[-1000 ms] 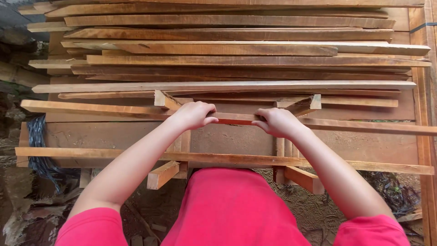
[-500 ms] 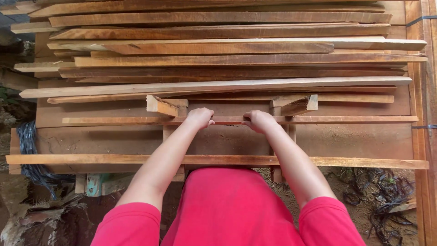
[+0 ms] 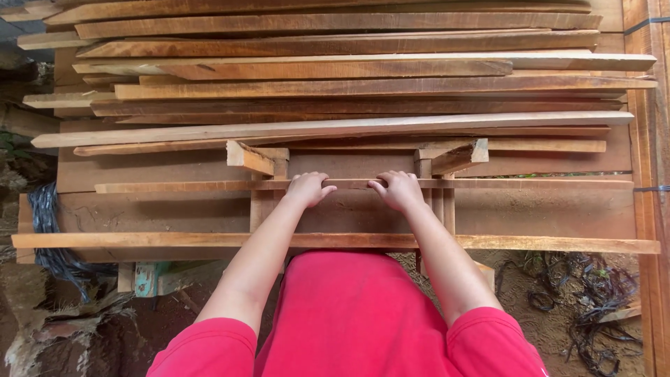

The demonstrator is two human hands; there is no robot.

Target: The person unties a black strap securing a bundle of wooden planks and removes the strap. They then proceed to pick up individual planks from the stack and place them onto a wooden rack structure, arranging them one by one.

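Note:
A long thin wooden strip (image 3: 530, 185) lies across a wide brown board (image 3: 544, 213), running left to right. My left hand (image 3: 308, 188) and my right hand (image 3: 397, 189) both rest on the strip near its middle, fingers curled over its far edge, about a hand's width apart. Nearer to me lies another long strip (image 3: 565, 244), under my forearms. Beyond my hands a large stack of long planks (image 3: 363, 87) fills the upper view.
Two short angled wood blocks (image 3: 250, 158) (image 3: 457, 155) stand beside upright posts just past my hands. Dark blue-black cord (image 3: 49, 230) hangs at the left. Bare soil with dark scraps (image 3: 579, 307) lies at lower right. A tall plank (image 3: 649, 174) borders the right edge.
My hands have pushed the thin strip away from my body and my arms are stretched further. The view has shifted so the plank stack sits lower in the picture.

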